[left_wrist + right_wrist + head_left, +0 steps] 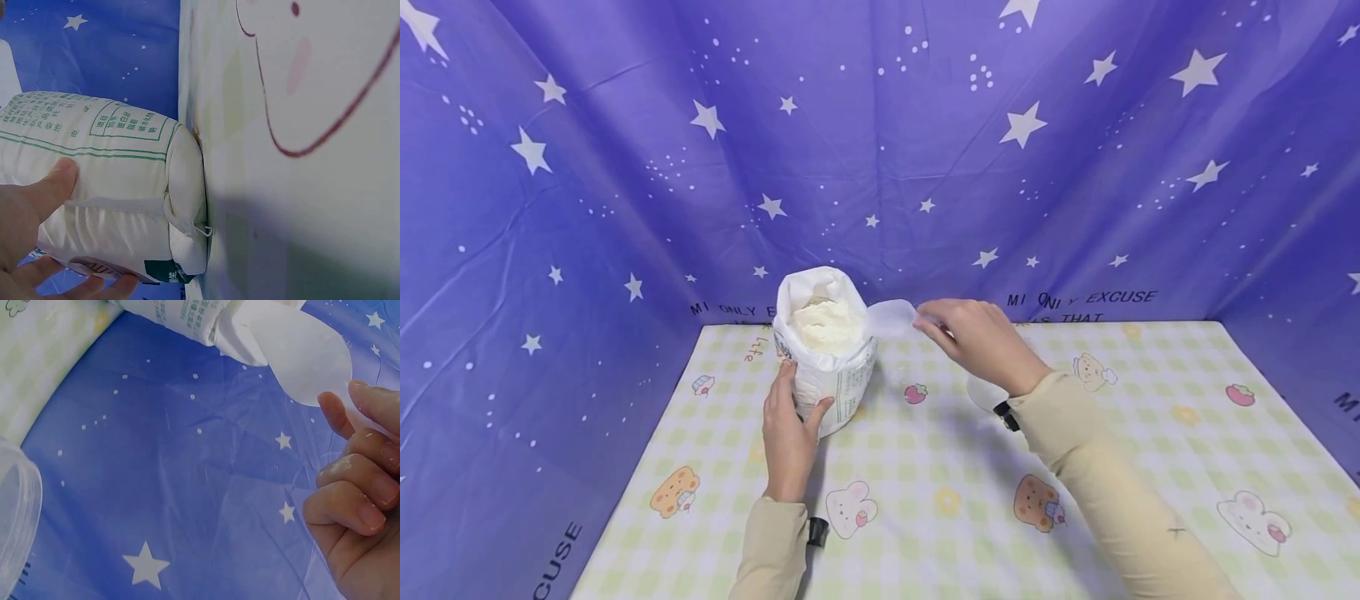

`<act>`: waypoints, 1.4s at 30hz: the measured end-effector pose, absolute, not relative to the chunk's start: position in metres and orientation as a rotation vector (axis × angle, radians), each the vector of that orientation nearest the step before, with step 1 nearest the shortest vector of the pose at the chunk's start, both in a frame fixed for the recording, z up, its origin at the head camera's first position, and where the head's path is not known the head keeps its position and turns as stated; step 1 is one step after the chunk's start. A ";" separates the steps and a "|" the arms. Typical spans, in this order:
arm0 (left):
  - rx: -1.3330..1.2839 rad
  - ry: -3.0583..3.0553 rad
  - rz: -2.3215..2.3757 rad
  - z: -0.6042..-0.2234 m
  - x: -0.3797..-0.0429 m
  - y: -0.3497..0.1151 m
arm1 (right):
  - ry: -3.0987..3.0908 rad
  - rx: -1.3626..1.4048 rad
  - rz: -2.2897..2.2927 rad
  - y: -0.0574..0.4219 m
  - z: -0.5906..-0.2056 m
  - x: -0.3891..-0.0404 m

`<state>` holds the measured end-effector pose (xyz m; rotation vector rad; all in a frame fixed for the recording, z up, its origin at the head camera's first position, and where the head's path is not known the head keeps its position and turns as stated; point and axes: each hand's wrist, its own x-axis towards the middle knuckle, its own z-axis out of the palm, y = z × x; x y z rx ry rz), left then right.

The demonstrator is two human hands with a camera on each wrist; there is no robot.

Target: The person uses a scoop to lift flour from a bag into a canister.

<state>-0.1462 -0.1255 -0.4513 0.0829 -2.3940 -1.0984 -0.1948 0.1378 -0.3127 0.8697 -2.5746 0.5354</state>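
An open white flour bag [842, 379] with green print stands upright on the table, pale powder [827, 325] showing inside its mouth. My left hand [788, 442] holds its near side, the thumb on the printed face and the fingers round the other side, as the left wrist view shows [37, 212]. To the right of the bag, my right hand [977, 337] pinches the handle of a translucent white scoop [891, 318]. The scoop's broad end is at the bag's rim; whether they touch I cannot tell. In the right wrist view the scoop [306, 356] extends from thumb and forefinger.
A clear plastic container [985, 393] stands on the table, partly hidden beneath my right wrist; its rim [31, 500] shows in the right wrist view. A checked cloth [940, 533] covers the table. Purple star-printed curtains [880, 167] hang behind and at both sides.
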 end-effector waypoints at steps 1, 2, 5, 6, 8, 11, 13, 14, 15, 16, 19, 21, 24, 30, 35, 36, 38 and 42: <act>0.083 -2.393 -1.097 -0.452 -0.146 -0.125 | -2.570 0.879 0.534 0.136 -0.314 -0.195; 0.083 -2.392 -1.097 -0.452 -0.146 -0.125 | -2.566 0.888 0.532 0.135 -0.315 -0.195; 0.083 -2.392 -1.092 -0.452 -0.146 -0.125 | -2.561 0.900 0.520 0.130 -0.318 -0.195; 0.082 -2.392 -1.093 -0.452 -0.146 -0.124 | -2.561 0.901 0.513 0.128 -0.319 -0.194; 0.082 -2.391 -1.093 -0.453 -0.146 -0.124 | -2.556 0.903 0.502 0.125 -0.320 -0.194; 0.084 -2.382 -1.099 -0.453 -0.145 -0.125 | -2.555 0.903 0.482 0.121 -0.321 -0.195; 0.086 -2.377 -1.100 -0.453 -0.145 -0.125 | -2.557 0.895 0.465 0.118 -0.322 -0.195; 0.086 -2.376 -1.099 -0.454 -0.145 -0.125 | -2.560 0.885 0.457 0.117 -0.323 -0.195; 0.086 -2.375 -1.101 -0.454 -0.145 -0.125 | -2.562 0.874 0.451 0.117 -0.323 -0.195; 0.084 -2.376 -1.100 -0.454 -0.145 -0.125 | -2.565 0.864 0.447 0.116 -0.323 -0.195; 0.083 -2.379 -1.099 -0.453 -0.145 -0.125 | -2.567 0.837 0.437 0.115 -0.325 -0.194; 0.084 -2.381 -1.099 -0.453 -0.145 -0.125 | -2.568 0.828 0.432 0.114 -0.325 -0.194; 0.088 -2.385 -1.100 -0.452 -0.145 -0.124 | -2.567 0.822 0.418 0.112 -0.325 -0.195; 0.087 -2.386 -1.102 -0.450 -0.145 -0.123 | -2.567 0.808 0.397 0.108 -0.326 -0.195; 0.086 -2.381 -1.102 -0.450 -0.145 -0.124 | -2.559 0.799 0.391 0.106 -0.326 -0.196; 0.085 -2.380 -1.100 -0.450 -0.145 -0.124 | -2.556 0.798 0.390 0.106 -0.326 -0.196; 0.084 -2.381 -1.097 -0.451 -0.145 -0.124 | -2.552 0.796 0.391 0.105 -0.327 -0.197; 0.087 -2.380 -1.105 -0.451 -0.145 -0.124 | -2.550 0.794 0.394 0.103 -0.330 -0.199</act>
